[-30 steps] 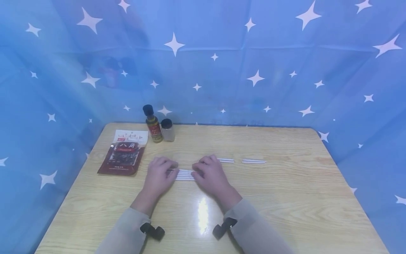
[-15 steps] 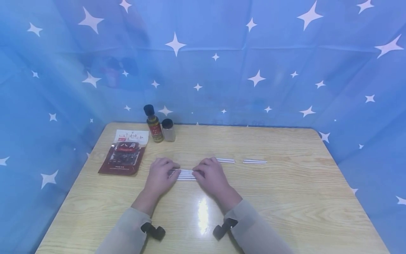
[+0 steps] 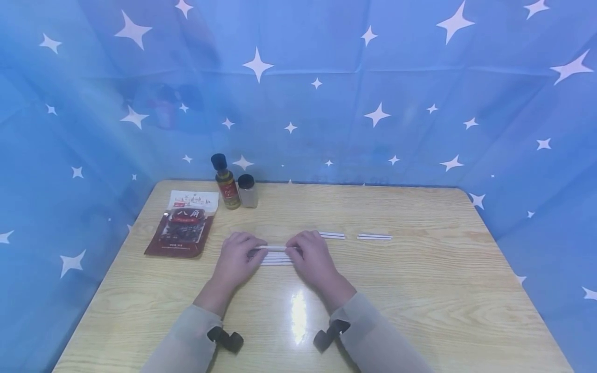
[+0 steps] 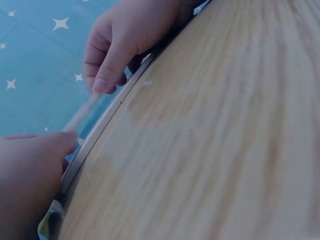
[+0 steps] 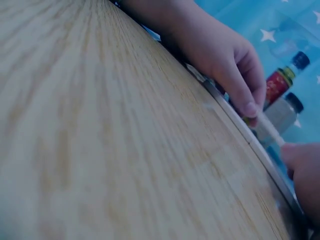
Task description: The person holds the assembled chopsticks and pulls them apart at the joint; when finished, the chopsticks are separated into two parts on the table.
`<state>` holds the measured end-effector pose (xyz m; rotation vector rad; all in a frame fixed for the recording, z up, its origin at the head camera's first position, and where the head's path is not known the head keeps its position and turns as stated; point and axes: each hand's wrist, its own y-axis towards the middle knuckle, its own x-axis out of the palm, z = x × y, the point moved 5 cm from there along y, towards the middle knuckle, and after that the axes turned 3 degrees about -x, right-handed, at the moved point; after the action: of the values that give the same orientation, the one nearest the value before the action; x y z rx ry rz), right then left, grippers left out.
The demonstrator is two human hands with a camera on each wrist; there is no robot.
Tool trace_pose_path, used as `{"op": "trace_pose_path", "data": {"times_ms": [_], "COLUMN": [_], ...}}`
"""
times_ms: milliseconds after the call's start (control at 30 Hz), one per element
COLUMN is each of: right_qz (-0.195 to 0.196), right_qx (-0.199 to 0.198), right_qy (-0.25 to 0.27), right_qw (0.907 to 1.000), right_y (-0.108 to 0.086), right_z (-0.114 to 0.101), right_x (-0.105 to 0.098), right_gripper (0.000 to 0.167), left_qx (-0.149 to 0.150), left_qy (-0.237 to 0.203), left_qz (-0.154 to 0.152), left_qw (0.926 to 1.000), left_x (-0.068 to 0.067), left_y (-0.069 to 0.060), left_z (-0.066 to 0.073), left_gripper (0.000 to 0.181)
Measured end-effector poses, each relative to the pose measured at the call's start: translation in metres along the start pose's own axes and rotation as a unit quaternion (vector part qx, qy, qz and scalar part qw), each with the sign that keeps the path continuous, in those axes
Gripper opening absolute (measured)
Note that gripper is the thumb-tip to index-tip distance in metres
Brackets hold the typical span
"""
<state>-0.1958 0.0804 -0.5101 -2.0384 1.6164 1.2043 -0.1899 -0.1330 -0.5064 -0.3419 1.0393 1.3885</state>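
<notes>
Between the two hands a thin white stick [image 3: 274,248] is held sideways, just above a row of several white sticks [image 3: 276,260] lying side by side on the table. My left hand [image 3: 235,259] pinches its left end with thumb and fingers, and my right hand [image 3: 311,259] pinches the right end. In the left wrist view the stick [image 4: 82,112] is raised off the tabletop, spanning from one hand to the other. The right wrist view also shows the stick [image 5: 270,128] between both hands. The ends of the row are hidden under the fingers.
Two small groups of white sticks [image 3: 332,235] [image 3: 374,237] lie beyond and right of my right hand. A brown packet [image 3: 183,228] lies at the left. Behind it stand a dark-capped bottle [image 3: 227,187] and a small jar [image 3: 247,192], near the table's back edge.
A stick at the far side of the row has come up between the fingers of both hands. The right hand has shifted slightly to the right.
</notes>
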Motion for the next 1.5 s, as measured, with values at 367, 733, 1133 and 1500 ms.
{"op": "trace_pose_path", "data": {"times_ms": [367, 733, 1133, 1500], "right_qz": [0.007, 0.032, 0.039, 0.06], "right_qx": [-0.039, -0.09, -0.09, -0.108], "right_qy": [0.021, -0.027, -0.042, -0.051], "right_qw": [0.999, 0.995, 0.9943, 0.991], "right_y": [-0.003, -0.005, -0.008, -0.011], "right_z": [-0.004, -0.011, -0.007, 0.001], "right_x": [-0.005, -0.009, -0.011, -0.022], "right_gripper": [0.019, 0.012, 0.013, 0.01], "left_qx": [0.026, 0.044, 0.045, 0.062], "left_qy": [-0.022, -0.029, -0.01, -0.01], "left_qz": [-0.005, -0.006, 0.017, 0.037], "left_qw": [0.9994, 0.9986, 0.9988, 0.9974], "left_x": [0.004, 0.001, 0.009, 0.016], "left_y": [0.001, 0.001, 0.0, 0.005], "left_z": [0.011, 0.021, 0.019, 0.033], "left_gripper": [0.016, 0.01, 0.011, 0.011]}}
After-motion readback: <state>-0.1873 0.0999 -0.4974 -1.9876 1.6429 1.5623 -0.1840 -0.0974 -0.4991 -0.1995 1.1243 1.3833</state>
